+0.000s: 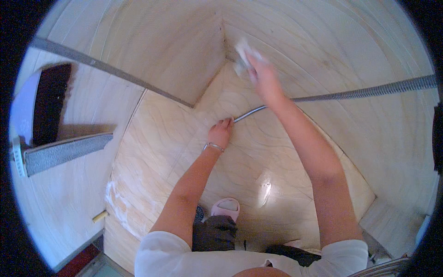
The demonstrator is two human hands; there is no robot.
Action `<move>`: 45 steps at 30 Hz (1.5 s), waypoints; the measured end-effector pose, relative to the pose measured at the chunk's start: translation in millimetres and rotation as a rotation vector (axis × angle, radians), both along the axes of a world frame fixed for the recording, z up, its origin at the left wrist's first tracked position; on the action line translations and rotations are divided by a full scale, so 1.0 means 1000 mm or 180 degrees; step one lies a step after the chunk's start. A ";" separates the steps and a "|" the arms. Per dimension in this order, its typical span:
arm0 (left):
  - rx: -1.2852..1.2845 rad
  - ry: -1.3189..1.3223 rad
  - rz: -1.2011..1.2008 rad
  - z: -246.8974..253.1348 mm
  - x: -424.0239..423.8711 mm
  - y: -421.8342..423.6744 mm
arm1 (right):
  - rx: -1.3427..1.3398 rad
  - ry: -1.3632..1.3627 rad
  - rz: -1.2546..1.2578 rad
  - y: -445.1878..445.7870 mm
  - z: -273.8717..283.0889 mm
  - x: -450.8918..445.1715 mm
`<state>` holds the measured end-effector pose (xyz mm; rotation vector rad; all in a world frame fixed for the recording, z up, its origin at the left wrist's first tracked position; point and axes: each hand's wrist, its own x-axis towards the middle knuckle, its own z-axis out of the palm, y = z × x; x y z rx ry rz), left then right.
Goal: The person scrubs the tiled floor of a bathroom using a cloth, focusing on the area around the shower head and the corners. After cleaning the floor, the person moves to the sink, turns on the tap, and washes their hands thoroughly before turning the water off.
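My left hand, with a bracelet at its wrist, is low over the tiled floor. Its fingers close around a flexible metal hose, and whatever end lies inside the grip is hidden. From there the hose passes behind my right forearm and runs to the right rim of the view. My right hand grips a whitish object, too blurred by motion to name, possibly a brush or cloth. That object is beside the wall corner, close to the right-hand wall.
Marbled tile walls meet the floor on both sides. White foam lies along the floor's left edge. A pink slipper is on my foot, near a dark round thing. A grey-edged ledge juts out at left.
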<state>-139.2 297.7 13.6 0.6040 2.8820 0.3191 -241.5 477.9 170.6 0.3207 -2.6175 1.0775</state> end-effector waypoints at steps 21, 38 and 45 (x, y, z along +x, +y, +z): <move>0.0088 0.0467 -0.0581 -0.009 0.004 -0.006 | 0.0065 -0.0745 -0.0898 -0.060 -0.106 -0.062; 0.0315 0.1020 -0.1016 -0.024 0.004 -0.020 | 0.0477 -0.0699 -0.0928 -0.084 -0.195 -0.102; 0.0005 0.0936 -0.0948 -0.016 0.004 -0.009 | 0.1561 -0.1565 0.0312 -0.055 -0.137 -0.091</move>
